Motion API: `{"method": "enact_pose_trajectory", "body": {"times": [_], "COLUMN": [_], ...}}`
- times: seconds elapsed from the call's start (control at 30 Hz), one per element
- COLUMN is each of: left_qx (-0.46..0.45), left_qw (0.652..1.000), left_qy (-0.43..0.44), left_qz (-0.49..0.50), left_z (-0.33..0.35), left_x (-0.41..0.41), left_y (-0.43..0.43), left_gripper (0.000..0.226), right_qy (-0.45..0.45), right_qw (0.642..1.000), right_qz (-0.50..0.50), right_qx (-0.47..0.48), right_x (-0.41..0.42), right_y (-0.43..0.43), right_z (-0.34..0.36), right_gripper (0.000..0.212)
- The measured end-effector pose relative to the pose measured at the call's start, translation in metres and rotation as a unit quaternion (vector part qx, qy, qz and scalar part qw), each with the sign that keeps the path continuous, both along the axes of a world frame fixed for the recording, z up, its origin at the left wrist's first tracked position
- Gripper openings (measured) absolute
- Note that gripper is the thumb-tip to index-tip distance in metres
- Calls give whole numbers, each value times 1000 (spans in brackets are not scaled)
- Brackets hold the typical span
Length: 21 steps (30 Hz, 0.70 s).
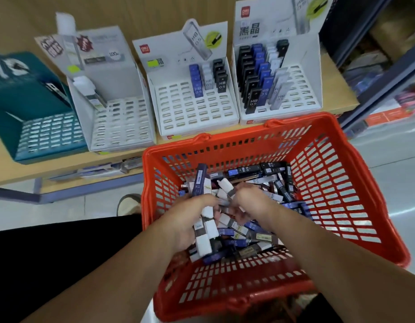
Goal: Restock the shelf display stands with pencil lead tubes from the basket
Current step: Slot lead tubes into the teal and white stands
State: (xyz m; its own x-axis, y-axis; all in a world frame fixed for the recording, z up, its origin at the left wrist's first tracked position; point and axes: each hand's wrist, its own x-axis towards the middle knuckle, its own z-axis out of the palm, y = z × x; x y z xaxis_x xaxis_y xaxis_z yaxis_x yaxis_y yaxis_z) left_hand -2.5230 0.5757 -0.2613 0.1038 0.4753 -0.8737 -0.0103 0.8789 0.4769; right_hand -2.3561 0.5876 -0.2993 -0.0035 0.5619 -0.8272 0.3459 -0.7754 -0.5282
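A red plastic basket (330, 183) sits in front of me, holding a heap of pencil lead tubes (267, 180) in black, blue and white. My left hand (187, 220) is inside it and grips a bundle of several white-capped tubes (207, 231). Just to its right, my right hand (250, 199) pinches a white tube (226, 186) above the heap. On the wooden shelf (61, 166) stand a teal stand (38, 108), a nearly bare white stand (122, 122), a middle stand (192, 106) with a few tubes and a right stand (281, 85) with several rows.
A dark shelf upright (379, 89) with blurred goods rises at the right. Tiled floor (388, 173) lies beyond the basket. A shoe (128, 203) shows beside the basket's left wall, and price strips run along the shelf's front edge.
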Motion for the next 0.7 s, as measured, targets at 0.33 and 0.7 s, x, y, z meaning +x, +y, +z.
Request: {"method": "enact_pose_trajectory", "body": {"times": [0.33, 0.7], "left_qx": [56, -7], "left_qw": [996, 994], "left_qy": [67, 75], "left_qz": [8, 77], "left_z": [39, -11], "left_x": [-32, -17], "left_y": [-19, -49], "left_gripper": [30, 19], "right_qy": [-58, -268], "right_qw": [994, 940], "right_qz": [95, 210], "right_qx": [2, -12], "right_x": [-24, -46], "right_y": [-27, 0], "right_z": [-1, -95], "right_gripper": [29, 67]}}
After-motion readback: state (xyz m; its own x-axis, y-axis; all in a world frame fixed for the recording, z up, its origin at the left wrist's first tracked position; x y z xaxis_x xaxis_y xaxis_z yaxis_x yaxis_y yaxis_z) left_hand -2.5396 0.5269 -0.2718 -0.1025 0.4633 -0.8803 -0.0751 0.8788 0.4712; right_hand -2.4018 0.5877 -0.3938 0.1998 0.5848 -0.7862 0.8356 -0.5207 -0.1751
